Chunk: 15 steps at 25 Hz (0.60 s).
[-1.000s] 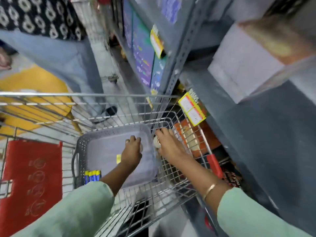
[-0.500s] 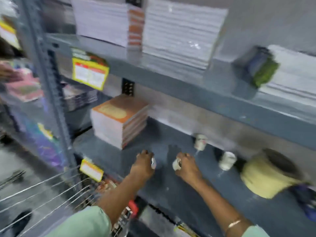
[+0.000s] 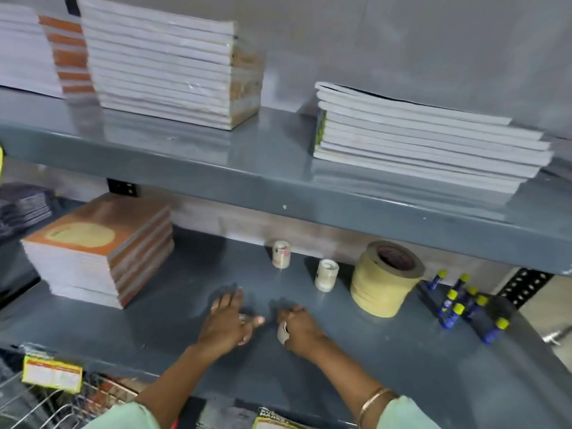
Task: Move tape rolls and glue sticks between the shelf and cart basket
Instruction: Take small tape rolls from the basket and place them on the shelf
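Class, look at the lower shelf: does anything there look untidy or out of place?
Yes. The glue sticks at the right end lie scattered at different angles, while the small tape rolls and big tape stack stand upright.

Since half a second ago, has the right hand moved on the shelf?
Cannot tell: the camera shifted. The right hand lies left of the big tape roll, as before.

Pale green sleeves (image 3: 123, 418) on both arms; a gold bangle (image 3: 373, 400) at the right wrist; a ring (image 3: 214, 308) on the left hand (image 3: 226, 323).
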{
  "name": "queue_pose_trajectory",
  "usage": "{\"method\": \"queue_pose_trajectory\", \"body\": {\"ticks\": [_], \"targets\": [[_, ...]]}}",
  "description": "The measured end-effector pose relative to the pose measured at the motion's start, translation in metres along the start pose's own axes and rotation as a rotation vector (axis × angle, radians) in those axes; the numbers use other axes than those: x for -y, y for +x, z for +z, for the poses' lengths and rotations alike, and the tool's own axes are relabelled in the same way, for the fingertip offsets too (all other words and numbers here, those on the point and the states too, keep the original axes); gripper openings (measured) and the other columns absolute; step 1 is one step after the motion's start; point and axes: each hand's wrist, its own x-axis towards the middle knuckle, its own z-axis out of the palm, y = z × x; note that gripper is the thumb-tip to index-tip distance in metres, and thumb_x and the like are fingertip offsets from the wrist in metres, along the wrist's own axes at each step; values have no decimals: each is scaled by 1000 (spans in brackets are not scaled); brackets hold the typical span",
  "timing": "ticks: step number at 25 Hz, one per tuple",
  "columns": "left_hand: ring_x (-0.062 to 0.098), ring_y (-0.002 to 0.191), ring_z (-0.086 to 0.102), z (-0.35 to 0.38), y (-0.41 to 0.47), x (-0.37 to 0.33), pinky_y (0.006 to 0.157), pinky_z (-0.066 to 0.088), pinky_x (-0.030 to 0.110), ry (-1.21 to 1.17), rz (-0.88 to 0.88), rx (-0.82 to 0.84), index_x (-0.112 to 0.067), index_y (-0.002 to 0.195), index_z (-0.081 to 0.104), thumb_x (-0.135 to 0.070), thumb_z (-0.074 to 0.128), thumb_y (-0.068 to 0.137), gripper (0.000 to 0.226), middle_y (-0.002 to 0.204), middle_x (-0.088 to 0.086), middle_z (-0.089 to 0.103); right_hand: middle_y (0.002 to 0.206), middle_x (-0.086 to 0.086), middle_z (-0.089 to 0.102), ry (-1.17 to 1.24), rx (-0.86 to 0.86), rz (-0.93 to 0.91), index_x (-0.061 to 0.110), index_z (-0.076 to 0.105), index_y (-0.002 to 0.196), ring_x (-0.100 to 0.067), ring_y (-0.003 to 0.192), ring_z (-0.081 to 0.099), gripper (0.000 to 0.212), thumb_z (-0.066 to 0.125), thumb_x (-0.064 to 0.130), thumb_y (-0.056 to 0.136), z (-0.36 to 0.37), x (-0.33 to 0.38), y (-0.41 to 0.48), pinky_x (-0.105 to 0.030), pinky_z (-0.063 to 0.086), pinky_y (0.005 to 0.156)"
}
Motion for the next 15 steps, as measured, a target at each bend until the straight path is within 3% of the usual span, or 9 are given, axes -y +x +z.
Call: {"method": "queue_pose_trajectory", "body": {"ticks": [3, 6, 9, 10, 12, 13, 15], "targets": [[26, 147, 4, -2, -1, 23, 120, 13, 46, 2, -58, -205, -14, 146, 16, -60, 24, 89, 74, 158, 6, 13, 131, -18, 52, 73, -41, 6, 9, 54, 122, -32, 119, 53, 45, 65, 6, 78, -44, -15, 3, -31, 46, 96], [30, 144, 21, 5, -4, 53, 117, 22, 47, 162, -59, -234, -8, 141, 30, -75, -14, 69, 108, 153, 11, 30, 117, -13, 57, 102, -105, 93, 10, 53, 123, -32, 114, 56, 49, 67, 9, 76, -99, -32, 11, -28, 47, 84], [31, 141, 29, 9, -6, 58, 115, 27, 48, 206, -57, -244, -7, 139, 36, -61, -1, 76, 91, 150, 13, 36, 83, 2, 46, 142, -148, 166, 3, 50, 124, -33, 120, 52, 45, 64, 7, 82, -134, -36, 12, -23, 42, 85], [32, 140, 30, 10, -5, 57, 114, 28, 49, 207, -57, -250, -6, 138, 38, -56, 4, 77, 86, 149, 13, 37, 85, 1, 48, 155, -149, 188, 0, 47, 127, -32, 124, 48, 45, 61, 5, 85, -140, -35, 12, -24, 42, 91], [32, 140, 30, 11, -4, 58, 114, 28, 49, 224, -54, -247, -6, 138, 38, -54, 7, 78, 82, 149, 13, 37, 120, -18, 53, 139, -162, 228, -5, 41, 133, -32, 132, 41, 47, 56, 2, 89, -146, -33, 13, -26, 37, 101], [31, 141, 28, 12, -3, 60, 115, 26, 48, 230, -50, -246, -6, 138, 36, -54, 6, 78, 83, 150, 13, 35, 136, -23, 46, 140, -157, 252, -6, 39, 134, -32, 134, 38, 48, 55, 1, 89, -148, -32, 14, -27, 36, 103], [30, 143, 23, 14, -2, 62, 117, 22, 47, 222, -49, -257, -7, 141, 32, -54, 2, 77, 84, 153, 11, 30, 143, -25, 40, 127, -152, 262, -6, 40, 134, -34, 133, 39, 47, 54, 0, 89, -146, -30, 21, -28, 36, 104]]}}
